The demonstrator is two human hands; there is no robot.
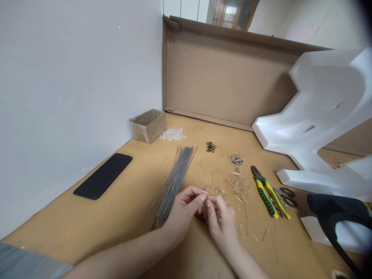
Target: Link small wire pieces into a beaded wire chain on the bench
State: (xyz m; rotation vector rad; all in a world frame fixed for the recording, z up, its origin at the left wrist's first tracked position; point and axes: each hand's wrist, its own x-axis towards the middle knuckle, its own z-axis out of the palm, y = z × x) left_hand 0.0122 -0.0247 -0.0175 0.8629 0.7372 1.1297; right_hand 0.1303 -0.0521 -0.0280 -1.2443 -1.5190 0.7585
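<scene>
My left hand [183, 211] and my right hand [221, 221] meet fingertip to fingertip over the near part of the table. Both are closed in a pinch, and whatever lies between the fingers is too small and hidden to make out. Just beyond the fingertips shows a thin curved wire [214, 188]; I cannot tell whether it is held or lies on the table. A bundle of straight grey wires [178, 176] lies beside my left hand, its near end partly behind my wrist. Bent wire pieces [240, 184] are scattered to the right of my right hand.
Pliers [267, 193] with yellow-green handles and black-handled scissors [287, 195] lie right. Farther back are small black rings [210, 147], a wire coil [237, 159], clear bits [173, 134] and a cardboard box [148, 127]. A phone [103, 176] lies left; white foam [325, 112] stands right.
</scene>
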